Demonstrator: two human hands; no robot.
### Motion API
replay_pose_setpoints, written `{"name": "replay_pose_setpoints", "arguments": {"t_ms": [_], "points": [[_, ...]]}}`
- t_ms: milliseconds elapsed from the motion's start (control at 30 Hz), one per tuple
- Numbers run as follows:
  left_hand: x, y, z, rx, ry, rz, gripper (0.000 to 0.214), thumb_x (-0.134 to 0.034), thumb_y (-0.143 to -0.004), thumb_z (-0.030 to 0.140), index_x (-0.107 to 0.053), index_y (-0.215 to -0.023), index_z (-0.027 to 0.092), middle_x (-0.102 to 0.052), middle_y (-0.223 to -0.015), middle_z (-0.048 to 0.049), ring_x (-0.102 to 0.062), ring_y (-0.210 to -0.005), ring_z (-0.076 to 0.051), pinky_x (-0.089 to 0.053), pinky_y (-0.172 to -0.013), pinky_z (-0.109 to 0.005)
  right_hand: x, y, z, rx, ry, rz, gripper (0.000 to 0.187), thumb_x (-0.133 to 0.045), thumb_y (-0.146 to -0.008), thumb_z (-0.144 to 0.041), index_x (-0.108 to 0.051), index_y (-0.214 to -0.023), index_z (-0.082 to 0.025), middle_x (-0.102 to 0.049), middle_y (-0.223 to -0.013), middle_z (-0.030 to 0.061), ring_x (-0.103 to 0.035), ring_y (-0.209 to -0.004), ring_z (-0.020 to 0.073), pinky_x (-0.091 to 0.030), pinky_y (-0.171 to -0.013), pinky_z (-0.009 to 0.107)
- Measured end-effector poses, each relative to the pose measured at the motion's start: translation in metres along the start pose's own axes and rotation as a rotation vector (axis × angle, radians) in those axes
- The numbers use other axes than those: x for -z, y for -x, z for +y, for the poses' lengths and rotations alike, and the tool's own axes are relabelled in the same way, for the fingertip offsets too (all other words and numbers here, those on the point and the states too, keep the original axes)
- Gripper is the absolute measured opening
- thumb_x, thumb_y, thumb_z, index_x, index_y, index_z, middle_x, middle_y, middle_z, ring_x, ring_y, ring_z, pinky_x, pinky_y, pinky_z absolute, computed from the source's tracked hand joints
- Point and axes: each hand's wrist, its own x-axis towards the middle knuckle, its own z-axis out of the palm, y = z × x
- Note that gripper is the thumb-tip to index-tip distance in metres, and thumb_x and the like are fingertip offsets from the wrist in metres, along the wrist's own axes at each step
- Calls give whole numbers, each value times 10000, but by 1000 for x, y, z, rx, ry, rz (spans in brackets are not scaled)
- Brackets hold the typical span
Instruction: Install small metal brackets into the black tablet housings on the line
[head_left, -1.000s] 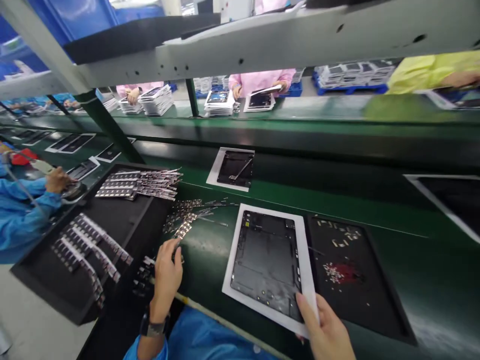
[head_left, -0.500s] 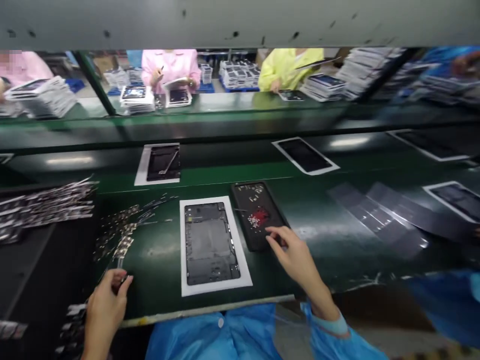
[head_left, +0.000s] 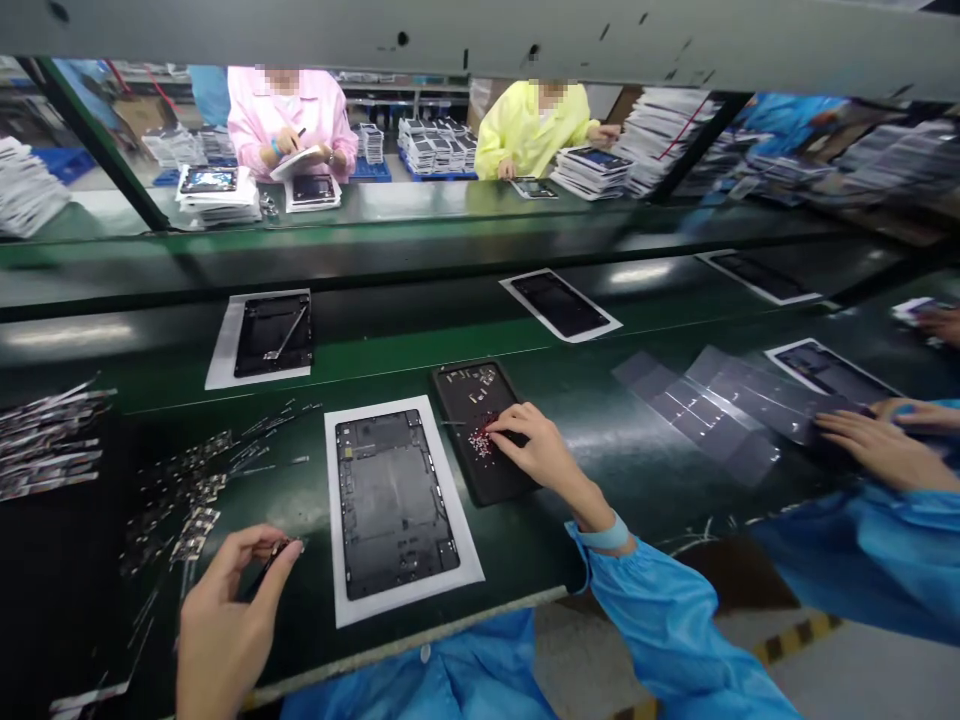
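My left hand (head_left: 229, 615) pinches a small dark electronic part (head_left: 276, 550) between thumb and fingers, above the bench left of the tablet housing. My right hand (head_left: 544, 450) reaches over a black tray (head_left: 499, 487), its thumb and forefinger together at a pile of tiny red and white pieces (head_left: 480, 440). Whether a piece is between those fingertips is hidden. Between my hands a black tablet back housing (head_left: 394, 510) lies open side up on a white sheet (head_left: 469, 560). Small metal pieces (head_left: 480, 380) lie at the tray's far end.
Flex cables with small boards (head_left: 199, 520) are spread at left, near a stack of strips (head_left: 49, 440). Other housings on sheets lie on the belt (head_left: 405, 340). Clear film strips (head_left: 697, 410) lie at right, by a co-worker's hands (head_left: 885, 445). Two people sit opposite.
My left hand has lifted away from the cable pile and moved right with the small part. My right hand has moved onto the tiny pieces. The view has shifted to the right.
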Motion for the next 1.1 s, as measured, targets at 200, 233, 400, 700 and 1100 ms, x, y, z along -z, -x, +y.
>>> {"name": "replay_pose_setpoints", "arguments": {"t_ms": [200, 233, 400, 700, 1100], "points": [[-5, -8, 5, -24, 17, -61, 368, -760, -690, 502, -667, -877, 199, -695, -886, -39, -661, -865, -215, -521, -808, -306, -3, 2, -6, -115, -217, 185, 105, -618, -840, -199, -679, -758, -223, -703, -787, 44, -646, -769, 213, -502, -746, 362], [-7, -10, 6, -32, 26, -71, 365, -761, -690, 500, -665, -873, 199, -693, -879, -37, -660, -857, -211, -524, -812, -304, -4, 2, -7, -142, -235, 202, 108, -621, -835, -212, -679, -745, -223, -707, -782, 44, -651, -769, 215, -505, -747, 361], [-15, -17, 16, -68, 97, -130, 340, -778, -678, 471, -664, -836, 192, -688, -838, -34, -664, -811, -193, -548, -783, -279, -5, 3, -8, -279, -324, 226, 116, -668, -822, -302, -741, -793, -217, -771, -855, 67, -700, -842, 245, -513, -827, 396], [-36, -18, 49, -5, 395, -389, 297, -795, -704, 369, -642, -861, 168, -669, -758, -28, -644, -643, -153, -547, -574, -230, 10, -14, -34, -314, -401, 324, 158, -683, -828, -350, -738, -792, -206, -764, -798, 59, -710, -794, 236, -540, -795, 379], [-82, -51, 45, 106, 546, -475, 240, -782, -662, 275, -651, -807, 136, -687, -654, -26, -654, -559, -137, -498, -515, -214, -53, -20, -117, -263, -817, -420, 213, -672, -835, -352, -722, -728, -175, -734, -679, 41, -663, -665, 181, -509, -682, 292]]}}
